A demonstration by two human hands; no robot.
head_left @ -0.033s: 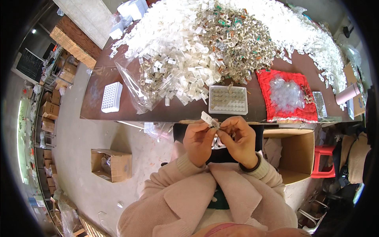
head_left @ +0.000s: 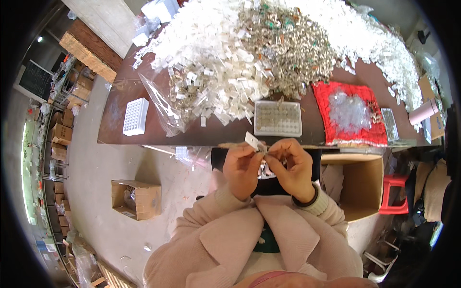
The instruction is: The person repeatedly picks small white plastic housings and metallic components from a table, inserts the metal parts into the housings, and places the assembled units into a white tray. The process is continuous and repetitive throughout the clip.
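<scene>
Close in front of my chest, just off the table's near edge, my two hands meet with fingertips together. A small flat white plastic piece (head_left: 251,139) sticks up from the fingers of my left hand (head_left: 240,170), which pinches it. Thumb and forefinger of my right hand (head_left: 293,168) are pressed together at the lower end of that piece; whatever they grip there is too small and covered to name. Beyond the hands, a translucent tray (head_left: 256,120) with rows of round slots lies on the table (head_left: 211,136), small pieces in its far rows.
Heaped on the table are white plastic pieces (head_left: 230,72) and shiny, ring-like pieces (head_left: 297,57). A white holed rack (head_left: 136,116) stands left; a red cloth (head_left: 331,134) with clear plastic bits and a pink cylinder (head_left: 422,113) lie right. Cardboard boxes (head_left: 149,199) and a red stool (head_left: 394,194) stand below.
The white piece has moved slightly up with my fingers and now tilts a little differently. Both hands keep their pinch, and the whole view has shifted slightly.
</scene>
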